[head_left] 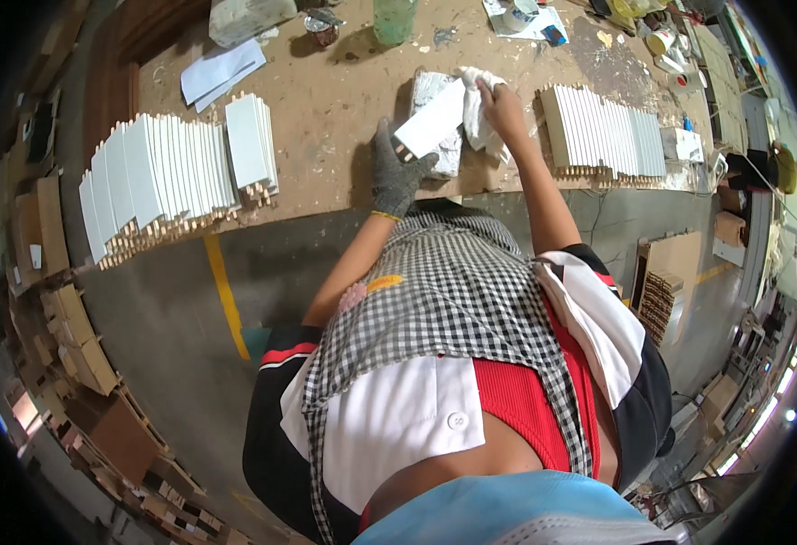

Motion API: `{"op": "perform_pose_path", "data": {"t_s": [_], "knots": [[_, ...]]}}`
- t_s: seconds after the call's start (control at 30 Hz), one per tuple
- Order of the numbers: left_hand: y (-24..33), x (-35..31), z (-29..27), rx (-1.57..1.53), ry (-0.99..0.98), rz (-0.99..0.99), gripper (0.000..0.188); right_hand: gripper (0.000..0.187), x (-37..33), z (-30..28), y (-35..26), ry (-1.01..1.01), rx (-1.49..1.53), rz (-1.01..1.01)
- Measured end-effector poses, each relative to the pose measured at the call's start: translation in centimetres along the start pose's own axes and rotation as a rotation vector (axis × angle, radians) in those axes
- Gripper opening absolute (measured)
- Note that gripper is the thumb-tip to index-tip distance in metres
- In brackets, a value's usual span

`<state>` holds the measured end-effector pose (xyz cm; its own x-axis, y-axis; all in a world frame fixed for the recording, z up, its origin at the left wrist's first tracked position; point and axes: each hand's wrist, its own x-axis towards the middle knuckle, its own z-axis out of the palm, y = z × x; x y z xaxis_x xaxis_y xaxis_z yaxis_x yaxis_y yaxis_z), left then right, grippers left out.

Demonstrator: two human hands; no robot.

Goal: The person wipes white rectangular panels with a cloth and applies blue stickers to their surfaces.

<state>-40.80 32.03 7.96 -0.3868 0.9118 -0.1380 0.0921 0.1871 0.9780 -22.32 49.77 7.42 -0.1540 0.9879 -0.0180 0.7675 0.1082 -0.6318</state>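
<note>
A flat white board [431, 121] with small wooden pegs at its near end lies tilted over a white-wrapped block [449, 160] near the table's front edge. My left hand [396, 171], in a dark grey glove, grips the board's pegged end. At the far end, my bare right hand [504, 111] holds a white cloth [481, 127] against the board, fingers closed around it. On the left, a row of similar white boards [158, 173] stands on edge with a short stack [251, 141] beside it. Another row of white boards [602, 132] stands to the right.
The worn brown table [326, 145] carries folded white paper [223, 73], a green translucent container [395, 22] and a small foil-topped cup [323, 27] at the back. A small white box [682, 145] sits at the right. Another person [787, 169] is farther off at right.
</note>
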Motion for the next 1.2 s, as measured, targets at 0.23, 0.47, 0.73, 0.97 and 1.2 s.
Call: {"op": "perform_pose_path", "data": {"t_s": [0.23, 0.47, 0.73, 0.97, 1.2], "knots": [[2.5, 0.2, -0.9, -0.194, 0.036, -0.061, 0.052, 0.048, -1.7, -0.6, 2.8, 0.401, 0.414, 0.189], [2.6, -1.0, -0.9, 0.276, -0.122, 0.212, 0.07, 0.035, -10.9, 0.7, -8.3, 0.04, -0.104, -0.783], [1.8, -1.3, -0.7, 0.4, -0.131, 0.321, 0.064, 0.052, 0.1, -2.4, 7.9, 0.291, -0.062, 0.233], [-0.5, -0.8, -1.6, 0.587, -0.165, 0.647, 0.051, 0.04, -1.3, -6.5, -0.1, 0.494, 0.696, 0.051], [-4.0, -1.9, 1.4, -0.207, 0.053, 0.009, 0.092, 0.037, -9.3, -0.1, -6.0, -0.173, -0.028, -1.131]]}}
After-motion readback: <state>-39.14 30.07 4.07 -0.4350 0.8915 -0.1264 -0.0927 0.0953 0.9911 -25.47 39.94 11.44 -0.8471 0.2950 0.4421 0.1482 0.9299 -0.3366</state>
